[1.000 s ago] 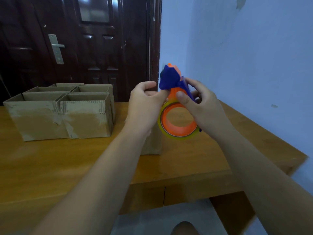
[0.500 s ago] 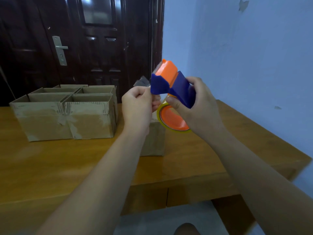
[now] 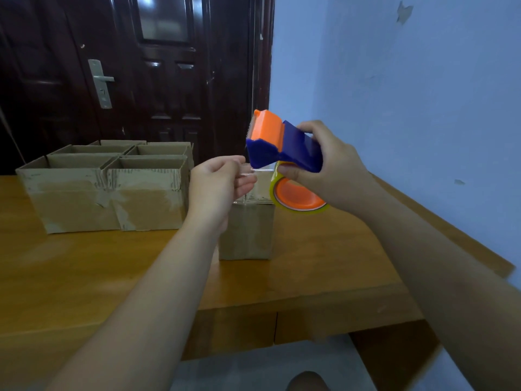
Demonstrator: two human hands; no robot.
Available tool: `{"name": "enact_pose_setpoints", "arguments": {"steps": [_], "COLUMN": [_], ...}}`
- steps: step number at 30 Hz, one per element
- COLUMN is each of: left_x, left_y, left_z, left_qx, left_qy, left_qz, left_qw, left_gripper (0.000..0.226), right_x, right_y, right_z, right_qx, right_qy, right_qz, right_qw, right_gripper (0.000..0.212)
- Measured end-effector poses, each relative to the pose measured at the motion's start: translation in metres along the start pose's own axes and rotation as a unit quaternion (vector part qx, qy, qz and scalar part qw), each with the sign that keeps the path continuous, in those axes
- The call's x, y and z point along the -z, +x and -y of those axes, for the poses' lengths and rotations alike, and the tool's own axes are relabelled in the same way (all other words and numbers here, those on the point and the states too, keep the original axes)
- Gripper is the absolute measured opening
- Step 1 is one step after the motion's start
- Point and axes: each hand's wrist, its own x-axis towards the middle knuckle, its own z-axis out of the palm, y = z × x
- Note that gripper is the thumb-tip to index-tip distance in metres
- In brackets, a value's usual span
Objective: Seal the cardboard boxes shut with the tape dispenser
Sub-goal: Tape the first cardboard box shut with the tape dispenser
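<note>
My right hand (image 3: pixel 335 162) grips a blue and orange tape dispenser (image 3: pixel 282 145) in the air, its clear tape roll (image 3: pixel 296 196) hanging below. My left hand (image 3: pixel 220 184) pinches the free end of the clear tape (image 3: pixel 260 170), which stretches in a short strip to the dispenser. Both hands hover just above a small closed cardboard box (image 3: pixel 248 230) standing on the wooden table (image 3: pixel 84 272). The box top is partly hidden behind my hands.
Several open cardboard boxes (image 3: pixel 112 187) stand grouped at the back left of the table. A dark door (image 3: pixel 141 66) is behind them, and a blue wall (image 3: pixel 394 94) runs along the table's right side. The table's front edge (image 3: pixel 253 309) is near me.
The dispenser has tilted from roll-facing-me to head pointing left, and risen slightly. My left hand has moved off the dispenser and now pulls a short strip of tape leftward.
</note>
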Motion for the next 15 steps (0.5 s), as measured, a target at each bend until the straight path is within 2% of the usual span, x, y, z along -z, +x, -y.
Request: {"name": "enact_pose_setpoints", "arguments": {"steps": [6,11,13,15], "left_x": [0.008,0.017,0.021,0.025], "left_y": [0.005,0.005,0.007,0.008], "left_z": [0.006,0.001,0.001,0.003], "left_qx": [0.022,0.175,0.171,0.126], "left_qy": [0.027,-0.103,-0.096,-0.059], "left_qz": [-0.018,-0.014,-0.01,-0.01], "left_qw": [0.999,0.979,0.98,0.99], "left_gripper": [0.026,0.009,0.009,0.013], "right_x": [-0.002,-0.003,-0.002,-0.002], "right_y": [0.005,0.008,0.009,0.009], "right_z": [-0.001,0.001,0.003,0.003], "right_qx": [0.025,0.069,0.083,0.081], "right_qy": [-0.035,-0.065,-0.068,-0.066], "right_qz": [0.06,0.073,0.079,0.089], "right_qw": [0.997,0.993,0.991,0.991], "right_gripper": [0.056,0.06,0.059,0.061]}}
